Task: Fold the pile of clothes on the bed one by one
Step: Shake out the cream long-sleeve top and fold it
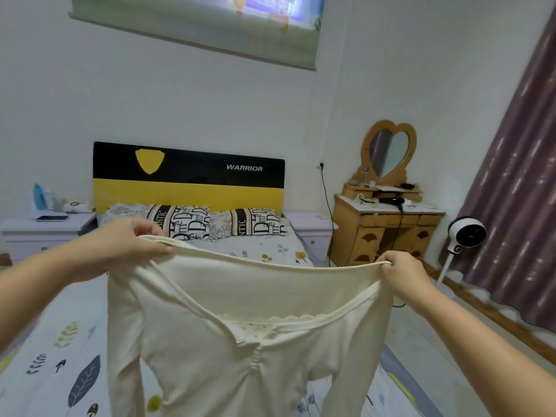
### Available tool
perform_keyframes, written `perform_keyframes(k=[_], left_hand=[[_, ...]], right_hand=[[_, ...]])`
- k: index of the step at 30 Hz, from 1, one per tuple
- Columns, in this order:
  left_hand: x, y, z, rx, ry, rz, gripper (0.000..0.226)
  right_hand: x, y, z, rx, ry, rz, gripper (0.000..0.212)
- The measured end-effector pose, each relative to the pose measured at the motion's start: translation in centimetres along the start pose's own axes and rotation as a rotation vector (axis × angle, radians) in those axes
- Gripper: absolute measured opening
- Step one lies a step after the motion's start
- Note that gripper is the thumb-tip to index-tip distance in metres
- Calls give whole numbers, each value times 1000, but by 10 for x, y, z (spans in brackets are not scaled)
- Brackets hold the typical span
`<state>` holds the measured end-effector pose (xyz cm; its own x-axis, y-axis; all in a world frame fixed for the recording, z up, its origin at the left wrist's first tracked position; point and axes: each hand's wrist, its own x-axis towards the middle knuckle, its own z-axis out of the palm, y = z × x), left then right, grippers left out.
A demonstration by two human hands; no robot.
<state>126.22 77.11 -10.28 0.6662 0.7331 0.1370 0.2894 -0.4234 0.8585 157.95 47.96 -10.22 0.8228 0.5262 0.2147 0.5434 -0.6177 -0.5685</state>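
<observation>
A person is standing at the near end of a bed (45, 341) covered in a leaf-print sheet, holding a cream long-sleeved top (240, 341) up in the air above it. The top is hanging straight down from both grips, its long axis vertical, neckline stretched left to right between them. The left hand (129, 245) is pinching the left shoulder edge, held slightly higher; the right hand (403, 275) is gripping the right shoulder edge. Both are equally placed for laying the garment flat on the sheet below, likely the next step
</observation>
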Motion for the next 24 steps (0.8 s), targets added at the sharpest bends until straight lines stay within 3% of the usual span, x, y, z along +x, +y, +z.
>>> perform_keyframes(k=[4, 7, 10, 12, 14, 16, 19, 24], left_hand=[[17, -40, -26, -48, -206, 8, 59], [28, -82, -43, -74, -374, -106, 59], [21, -98, -46, -30, -408, -193, 54], [7, -86, -35, 31, -277, -231, 44], [-6, -70, -21, 139, -40, -176, 30], [-15, -59, -8, 178, 173, -113, 19], [-32, -50, 4, 163, 314, -69, 34], [-61, -30, 21, 166, 414, 0, 33]], right_hand=[[0, 10, 0, 149, -135, 10, 29], [-5, 13, 6, 221, -258, 9, 29], [-8, 11, 9, 257, -370, 27, 33], [-11, 7, 3, 291, -521, 44, 22], [-14, 4, -5, 369, -679, 34, 12], [-19, 1, -7, 327, -705, -24, 5], [-29, -5, 2, 91, -474, -193, 16], [-39, -11, 11, 117, -192, -308, 28]])
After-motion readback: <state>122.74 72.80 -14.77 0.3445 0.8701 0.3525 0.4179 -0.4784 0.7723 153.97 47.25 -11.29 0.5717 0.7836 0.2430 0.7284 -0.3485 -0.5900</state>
